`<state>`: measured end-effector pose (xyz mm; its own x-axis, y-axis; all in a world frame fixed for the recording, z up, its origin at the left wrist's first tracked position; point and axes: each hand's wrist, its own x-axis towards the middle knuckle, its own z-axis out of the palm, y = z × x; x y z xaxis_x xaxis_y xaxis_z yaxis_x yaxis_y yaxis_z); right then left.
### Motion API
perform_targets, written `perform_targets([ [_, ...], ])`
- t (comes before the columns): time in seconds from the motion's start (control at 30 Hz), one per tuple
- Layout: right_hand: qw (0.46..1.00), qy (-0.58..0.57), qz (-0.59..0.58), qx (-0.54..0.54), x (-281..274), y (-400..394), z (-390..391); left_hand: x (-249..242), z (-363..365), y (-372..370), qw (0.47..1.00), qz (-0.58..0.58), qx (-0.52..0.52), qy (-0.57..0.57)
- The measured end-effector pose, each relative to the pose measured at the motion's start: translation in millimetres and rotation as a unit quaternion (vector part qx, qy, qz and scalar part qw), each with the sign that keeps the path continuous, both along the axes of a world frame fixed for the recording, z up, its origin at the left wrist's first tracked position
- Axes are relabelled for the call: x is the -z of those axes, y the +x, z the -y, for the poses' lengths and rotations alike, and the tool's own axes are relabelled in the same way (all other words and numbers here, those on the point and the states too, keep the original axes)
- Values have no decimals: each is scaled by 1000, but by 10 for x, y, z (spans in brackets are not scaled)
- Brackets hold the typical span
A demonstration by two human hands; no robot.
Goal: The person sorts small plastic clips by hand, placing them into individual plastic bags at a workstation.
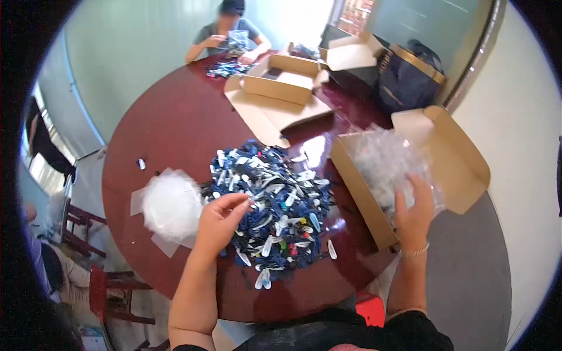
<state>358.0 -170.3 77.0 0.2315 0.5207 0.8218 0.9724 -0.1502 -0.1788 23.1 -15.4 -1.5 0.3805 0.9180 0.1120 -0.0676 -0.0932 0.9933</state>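
Resting at the clear bags (383,164) in the cardboard box (364,196) on the right, the right hand (414,207) has its grip open. The left hand (222,221) is over the heaped hair clips (275,205) on the table (155,126); whether its grip is closed cannot be told.

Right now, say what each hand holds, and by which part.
Cannot be told for either. The left hand is over the hair clips, with nothing distinct at its fingertips; the right hand is at the plastic bags in the open box.
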Motion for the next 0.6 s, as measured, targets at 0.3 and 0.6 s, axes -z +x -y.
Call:
perform_targets([
  [0.3, 705, -284, 82, -645, -26, -1821, -361, 10, 82, 83, 918, -142, -44, 368],
  [0.6, 632, -166, 108, -749, -241, -1943, -537, 35, 256, 169, 882, -86, 82, 457],
])
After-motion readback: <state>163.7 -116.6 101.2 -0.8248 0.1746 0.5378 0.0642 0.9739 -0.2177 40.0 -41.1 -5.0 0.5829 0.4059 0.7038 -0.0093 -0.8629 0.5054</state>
